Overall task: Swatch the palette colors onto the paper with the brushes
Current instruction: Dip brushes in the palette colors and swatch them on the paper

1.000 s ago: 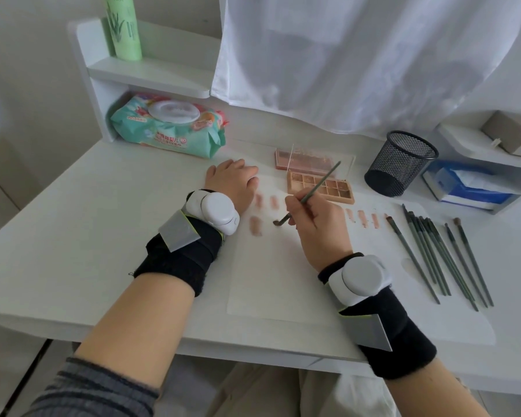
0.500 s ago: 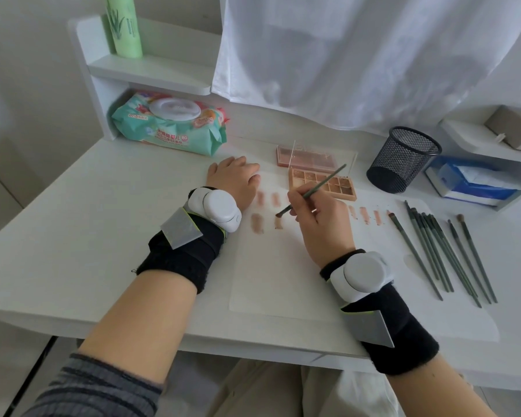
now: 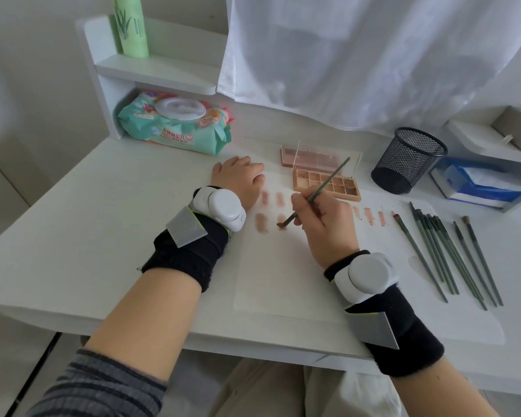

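Observation:
A sheet of white paper [image 3: 277, 275] lies on the desk with several brownish-pink swatches [image 3: 262, 222] across its top. My right hand [image 3: 325, 224] grips a thin green brush [image 3: 322, 188], whose tip touches the paper on a swatch in the second row. My left hand [image 3: 238, 179] rests flat on the paper's upper left corner, fingers together, holding nothing. The open palette [image 3: 325, 183] of brown shades sits just beyond my right hand, its clear lid standing up. Several spare green brushes [image 3: 445, 251] lie in a row on the right.
A black mesh cup [image 3: 408, 161] stands behind the brushes. A pack of wet wipes [image 3: 175, 124] lies at the back left under a shelf holding a green bottle [image 3: 131, 25]. A blue tissue box [image 3: 478, 182] sits at the far right. A white curtain [image 3: 358, 55] hangs behind.
The brush tip lifted off the paper briefly, then came back down onto the second-row swatch, which now looks darker. My left hand stayed put.

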`<move>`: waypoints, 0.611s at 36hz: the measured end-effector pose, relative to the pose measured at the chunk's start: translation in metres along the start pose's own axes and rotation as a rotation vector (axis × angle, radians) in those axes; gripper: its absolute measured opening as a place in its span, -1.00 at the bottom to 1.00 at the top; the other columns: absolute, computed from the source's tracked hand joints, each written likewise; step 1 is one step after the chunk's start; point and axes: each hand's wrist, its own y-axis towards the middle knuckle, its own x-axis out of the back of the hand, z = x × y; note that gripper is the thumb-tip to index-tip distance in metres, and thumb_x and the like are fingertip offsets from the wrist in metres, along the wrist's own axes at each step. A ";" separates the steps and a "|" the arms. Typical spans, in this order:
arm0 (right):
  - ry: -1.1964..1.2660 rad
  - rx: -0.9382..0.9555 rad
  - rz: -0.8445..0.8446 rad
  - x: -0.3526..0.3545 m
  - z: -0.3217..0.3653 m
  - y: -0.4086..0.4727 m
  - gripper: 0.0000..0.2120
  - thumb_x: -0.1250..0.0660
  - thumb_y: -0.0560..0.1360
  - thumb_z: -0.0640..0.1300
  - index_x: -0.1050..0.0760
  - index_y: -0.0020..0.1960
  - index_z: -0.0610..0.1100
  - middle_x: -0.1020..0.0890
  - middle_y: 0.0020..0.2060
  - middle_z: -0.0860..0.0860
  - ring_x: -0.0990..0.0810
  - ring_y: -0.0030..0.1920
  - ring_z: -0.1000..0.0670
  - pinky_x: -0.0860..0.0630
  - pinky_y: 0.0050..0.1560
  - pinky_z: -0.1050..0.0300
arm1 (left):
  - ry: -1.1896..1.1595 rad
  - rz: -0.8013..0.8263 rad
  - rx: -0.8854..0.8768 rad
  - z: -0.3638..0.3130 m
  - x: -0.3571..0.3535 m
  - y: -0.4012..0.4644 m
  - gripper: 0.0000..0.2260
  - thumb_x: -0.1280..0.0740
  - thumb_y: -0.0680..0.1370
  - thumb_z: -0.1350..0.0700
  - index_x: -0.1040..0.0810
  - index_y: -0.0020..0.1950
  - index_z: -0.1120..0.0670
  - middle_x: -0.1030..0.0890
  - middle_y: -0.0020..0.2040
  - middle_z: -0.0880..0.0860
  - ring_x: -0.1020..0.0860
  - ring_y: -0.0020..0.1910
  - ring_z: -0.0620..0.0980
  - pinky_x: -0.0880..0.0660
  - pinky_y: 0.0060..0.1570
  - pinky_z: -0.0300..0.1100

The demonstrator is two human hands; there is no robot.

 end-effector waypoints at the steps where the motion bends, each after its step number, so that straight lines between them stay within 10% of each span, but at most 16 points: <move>1: 0.006 0.007 -0.010 0.000 0.001 -0.001 -0.78 -0.25 0.55 -0.09 -0.42 -0.28 0.02 -0.56 -0.42 -0.08 -0.49 -0.35 -0.02 -0.44 -0.23 0.05 | 0.001 0.002 -0.001 0.000 0.000 0.000 -0.69 -0.04 0.63 0.08 -0.43 0.30 0.11 -0.37 0.36 0.12 -0.25 0.38 0.05 -0.09 0.33 -0.05; 22: -0.008 -0.002 -0.035 0.001 -0.001 0.002 -0.85 -0.25 0.56 -0.12 -0.52 -0.15 -0.14 -0.59 -0.36 -0.11 -0.56 -0.27 -0.13 -0.48 -0.18 0.02 | 0.009 0.001 -0.009 0.000 0.000 0.001 -0.69 -0.04 0.63 0.08 -0.43 0.29 0.09 -0.37 0.36 0.09 -0.25 0.37 0.05 -0.10 0.33 -0.04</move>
